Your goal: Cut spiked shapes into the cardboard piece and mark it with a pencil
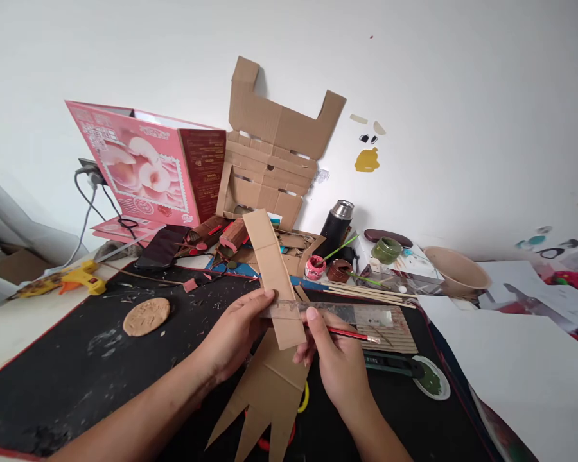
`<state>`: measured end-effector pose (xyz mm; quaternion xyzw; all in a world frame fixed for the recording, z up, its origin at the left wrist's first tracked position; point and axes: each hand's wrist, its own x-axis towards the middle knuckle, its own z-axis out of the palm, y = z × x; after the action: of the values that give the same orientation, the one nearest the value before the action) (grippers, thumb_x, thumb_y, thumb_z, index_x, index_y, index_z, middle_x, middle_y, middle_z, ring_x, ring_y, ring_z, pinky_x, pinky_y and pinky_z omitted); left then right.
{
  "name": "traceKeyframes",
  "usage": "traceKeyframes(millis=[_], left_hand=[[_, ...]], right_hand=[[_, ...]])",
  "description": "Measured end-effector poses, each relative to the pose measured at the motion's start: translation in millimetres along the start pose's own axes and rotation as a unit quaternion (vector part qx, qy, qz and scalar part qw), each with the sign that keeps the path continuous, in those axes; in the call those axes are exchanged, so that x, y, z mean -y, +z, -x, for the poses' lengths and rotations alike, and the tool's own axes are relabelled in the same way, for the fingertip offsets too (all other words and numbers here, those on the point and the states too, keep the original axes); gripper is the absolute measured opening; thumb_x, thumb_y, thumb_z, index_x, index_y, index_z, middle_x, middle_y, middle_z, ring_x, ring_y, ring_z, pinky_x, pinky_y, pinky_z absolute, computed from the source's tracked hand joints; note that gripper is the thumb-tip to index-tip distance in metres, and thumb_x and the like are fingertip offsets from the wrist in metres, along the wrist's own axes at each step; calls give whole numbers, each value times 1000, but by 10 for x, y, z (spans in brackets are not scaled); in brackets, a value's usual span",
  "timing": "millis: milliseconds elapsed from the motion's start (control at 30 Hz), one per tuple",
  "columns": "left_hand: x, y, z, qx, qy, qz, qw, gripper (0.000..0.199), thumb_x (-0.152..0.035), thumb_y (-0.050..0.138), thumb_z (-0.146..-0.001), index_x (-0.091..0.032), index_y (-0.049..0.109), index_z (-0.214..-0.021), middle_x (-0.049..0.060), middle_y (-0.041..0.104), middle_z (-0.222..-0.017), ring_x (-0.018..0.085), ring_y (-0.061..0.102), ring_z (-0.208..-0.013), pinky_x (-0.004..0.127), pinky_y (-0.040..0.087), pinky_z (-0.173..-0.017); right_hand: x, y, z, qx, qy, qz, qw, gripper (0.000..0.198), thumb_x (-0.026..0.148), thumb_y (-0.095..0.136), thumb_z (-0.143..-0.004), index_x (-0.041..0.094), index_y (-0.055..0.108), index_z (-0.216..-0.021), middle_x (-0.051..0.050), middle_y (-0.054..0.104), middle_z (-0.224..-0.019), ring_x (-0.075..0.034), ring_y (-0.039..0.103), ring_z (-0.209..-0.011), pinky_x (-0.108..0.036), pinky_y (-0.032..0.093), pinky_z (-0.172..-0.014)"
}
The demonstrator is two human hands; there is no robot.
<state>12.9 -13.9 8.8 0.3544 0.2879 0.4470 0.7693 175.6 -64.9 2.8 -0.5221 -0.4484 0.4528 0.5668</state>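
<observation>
A tan cardboard strip is held up at a tilt in front of me. My left hand is closed on its left edge, thumb on top. Across the strip's lower part lies a clear ruler. My right hand pinches the ruler against the strip with its thumb and also keeps a red pencil in its grip, eraser end pointing right. Beneath both hands is a cardboard piece with pointed ends, partly covering yellow and red loops.
Left lie a round tan disc and a yellow glue gun. Right are a box cutter, corrugated cardboard and a lid with green paint. Behind stand paint jars, a black thermos and a pink box.
</observation>
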Motion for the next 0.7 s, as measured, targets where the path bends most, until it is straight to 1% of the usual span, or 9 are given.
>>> traceKeyframes(millis=[67, 133, 267, 367, 467, 533, 567, 700], left_hand=[[-18, 0, -23, -15, 6, 10, 1000, 33, -45, 87, -83, -13, 80, -87, 11, 83, -87, 26, 77, -85, 29, 54, -74], [-43, -5, -48, -38, 23, 20, 999, 33, -43, 89, -80, -13, 80, -88, 11, 83, -86, 27, 77, -86, 29, 55, -72], [-78, -28, -89, -106, 68, 37, 991, 37, -43, 94, -74, -13, 80, -90, 10, 83, -86, 28, 78, -86, 31, 59, -72], [-90, -33, -88, -116, 55, 33, 991, 41, -46, 94, -74, -13, 79, -92, 11, 83, -87, 29, 79, -85, 32, 61, -70], [-118, -25, -57, -118, 36, 27, 992, 38, -45, 91, -78, -13, 79, -95, 11, 83, -86, 28, 79, -81, 31, 61, -65], [-156, -21, -28, -102, 31, 25, 994, 33, -40, 88, -82, -14, 80, -99, 11, 84, -91, 27, 79, -81, 30, 61, -67], [-179, -22, -15, -82, 28, 23, 996, 31, -38, 86, -83, -14, 80, -102, 12, 85, -95, 26, 79, -82, 32, 62, -70], [-246, -32, 22, 44, 16, 30, 998, 34, -30, 81, -86, -10, 82, -114, 17, 83, -115, 28, 79, -96, 35, 62, -89]], right_hand=[[-4, 0, 3, 12, 0, 1, 1000, 65, 79, 69, -89, 15, 77, -86, -1, 66, -49, -14, 65, -42, -18, 45, -42], [-3, -4, 4, 17, -4, 2, 1000, 65, 79, 68, -90, 15, 77, -88, 0, 65, -49, -13, 64, -42, -18, 44, -42], [11, -17, 1, 27, -14, 6, 1000, 65, 77, 66, -94, 14, 79, -91, 0, 65, -49, -13, 64, -44, -18, 45, -44], [11, -24, -1, 38, -14, 9, 999, 65, 77, 65, -94, 13, 80, -90, -1, 65, -50, -13, 64, -44, -18, 44, -44], [-13, -25, 0, 37, -17, 6, 999, 63, 74, 65, -96, 14, 80, -89, 0, 64, -49, -13, 64, -44, -18, 44, -44], [-35, -25, 1, 28, -23, -1, 999, 60, 71, 65, -98, 14, 80, -90, 0, 64, -50, -13, 64, -44, -18, 44, -44], [-43, -24, 1, 23, -26, -5, 999, 59, 70, 65, -99, 14, 80, -90, 0, 64, -50, -12, 64, -43, -18, 44, -44], [-35, -39, -6, 8, -30, -20, 999, 57, 69, 65, -99, 14, 81, -89, 0, 64, -50, -13, 65, -44, -18, 44, -44]])
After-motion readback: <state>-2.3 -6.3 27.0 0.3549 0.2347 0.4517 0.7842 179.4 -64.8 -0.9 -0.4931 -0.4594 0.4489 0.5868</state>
